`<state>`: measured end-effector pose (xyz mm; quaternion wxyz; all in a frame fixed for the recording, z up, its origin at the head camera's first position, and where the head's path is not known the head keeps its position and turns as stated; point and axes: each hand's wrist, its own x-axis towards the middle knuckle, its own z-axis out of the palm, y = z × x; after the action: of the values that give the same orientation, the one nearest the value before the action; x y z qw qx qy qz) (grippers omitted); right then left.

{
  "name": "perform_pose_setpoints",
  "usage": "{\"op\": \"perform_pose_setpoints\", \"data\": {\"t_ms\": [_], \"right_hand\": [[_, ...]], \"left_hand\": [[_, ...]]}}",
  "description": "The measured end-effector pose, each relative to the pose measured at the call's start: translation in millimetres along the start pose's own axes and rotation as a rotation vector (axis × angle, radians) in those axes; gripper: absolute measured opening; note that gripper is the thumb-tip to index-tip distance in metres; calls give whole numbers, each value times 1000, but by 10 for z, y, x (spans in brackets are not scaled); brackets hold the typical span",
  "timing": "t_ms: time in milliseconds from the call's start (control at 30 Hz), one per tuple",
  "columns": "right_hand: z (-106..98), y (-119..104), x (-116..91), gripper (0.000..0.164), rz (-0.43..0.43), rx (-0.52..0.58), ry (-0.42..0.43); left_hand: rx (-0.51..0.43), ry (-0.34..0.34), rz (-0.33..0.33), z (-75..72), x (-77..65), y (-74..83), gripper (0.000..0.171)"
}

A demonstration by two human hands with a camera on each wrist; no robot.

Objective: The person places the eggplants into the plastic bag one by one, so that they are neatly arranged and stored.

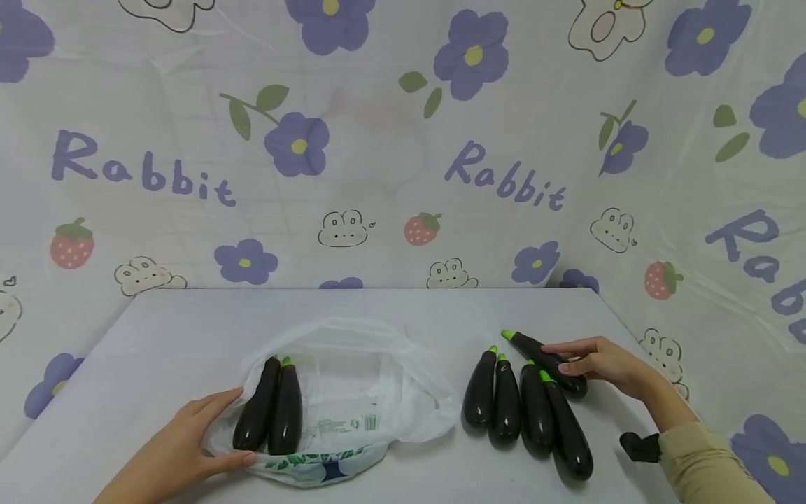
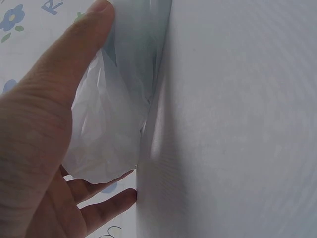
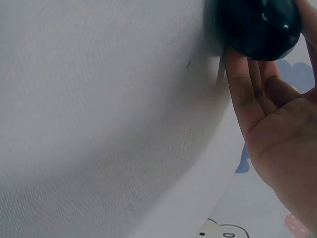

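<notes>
A white plastic bag point(image 1: 403, 406) lies with its mouth spread, and two dark eggplants point(image 1: 286, 413) rest side by side in its left part. My left hand point(image 1: 189, 437) touches the bag's left end, thumb at the front rim and fingers at the back. In the left wrist view, the thumb point(image 2: 64, 59) and loosely spread fingers flank the bag point(image 2: 106, 129). To the right, my right hand point(image 1: 604, 360) grips the rearmost eggplant point(image 1: 535, 348), thumb and fingers on its sides. The right wrist view shows that eggplant's rounded end point(image 3: 262, 27) between them.
Several more eggplants point(image 1: 506, 406) with green stem ends lie in a row in front of the gripped one, right of the bag. The white table point(image 1: 208, 322) backs onto a patterned curtain point(image 1: 378, 161). A black object point(image 1: 639, 448) sits at the right sleeve.
</notes>
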<state>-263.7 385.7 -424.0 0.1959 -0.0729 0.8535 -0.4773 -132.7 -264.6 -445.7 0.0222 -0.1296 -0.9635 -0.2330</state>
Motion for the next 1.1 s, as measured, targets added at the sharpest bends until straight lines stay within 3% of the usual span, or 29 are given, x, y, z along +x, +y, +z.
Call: {"op": "perform_pose_setpoints", "data": {"t_ms": [1100], "right_hand": [[45, 34, 17, 56, 16, 92, -3]], "left_hand": [[0, -19, -20, -5, -9, 3, 105]]}}
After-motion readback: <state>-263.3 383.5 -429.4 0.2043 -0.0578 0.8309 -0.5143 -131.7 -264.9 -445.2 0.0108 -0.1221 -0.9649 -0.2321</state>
